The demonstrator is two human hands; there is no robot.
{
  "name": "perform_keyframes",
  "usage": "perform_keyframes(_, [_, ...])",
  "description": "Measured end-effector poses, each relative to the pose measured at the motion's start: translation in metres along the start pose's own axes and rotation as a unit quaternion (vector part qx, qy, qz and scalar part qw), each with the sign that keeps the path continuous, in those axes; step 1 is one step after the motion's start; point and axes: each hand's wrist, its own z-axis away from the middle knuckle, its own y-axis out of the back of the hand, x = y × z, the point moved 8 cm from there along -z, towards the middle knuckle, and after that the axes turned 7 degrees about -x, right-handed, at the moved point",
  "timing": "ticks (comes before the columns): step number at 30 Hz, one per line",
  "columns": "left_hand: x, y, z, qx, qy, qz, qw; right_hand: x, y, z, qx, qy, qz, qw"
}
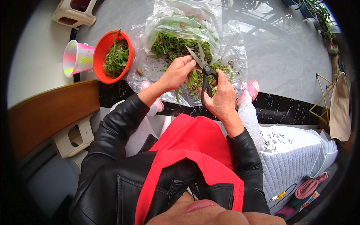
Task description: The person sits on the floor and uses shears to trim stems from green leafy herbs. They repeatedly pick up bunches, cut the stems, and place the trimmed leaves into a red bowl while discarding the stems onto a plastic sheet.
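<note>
My right hand grips the black handles of a pair of kitchen scissors, whose blades stand apart and point away from me. Just left of the blades, my left hand pinches a leafy green sprig between thumb and fingers; the grip itself is partly hidden. Beyond both hands, a heap of leafy greens lies partly under a clear plastic bag. Loose leaves and stems lie below the scissors on a spread plastic sheet. An orange-red basin at the left holds more greens.
A multicoloured bucket lies tilted beside the basin. Plastic stools stand at far left, near a wooden panel. My pink slippers flank the sheet. A quilted cover and a folding stool are at right.
</note>
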Motion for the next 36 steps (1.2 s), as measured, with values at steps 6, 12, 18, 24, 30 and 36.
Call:
perform_keyframes(6, [0.002, 0.003, -0.002, 0.024, -0.003, 0.042, 0.999, -0.004, 0.002, 0.001, 0.017, 0.032, 0.021, 0.999])
perform_keyframes(12, [-0.003, 0.003, -0.003, -0.004, 0.012, 0.095, 0.995, -0.008, 0.003, 0.001, 0.017, 0.045, 0.026, 0.999])
perform_keyframes(18, [0.002, -0.001, -0.002, -0.038, 0.006, 0.067, 0.997, -0.007, 0.004, 0.001, 0.016, 0.042, 0.032, 0.998])
perform_keyframes(24, [0.006, -0.004, -0.003, -0.056, -0.014, 0.02, 0.998, -0.006, 0.007, 0.001, 0.026, 0.04, 0.052, 0.998])
perform_keyframes(30, [0.01, -0.005, -0.001, -0.049, -0.017, -0.031, 0.998, -0.007, 0.009, 0.001, 0.034, 0.052, 0.082, 0.995])
perform_keyframes(36, [0.015, -0.004, 0.003, -0.032, -0.012, -0.057, 0.998, -0.008, 0.008, 0.001, 0.029, 0.055, 0.095, 0.994])
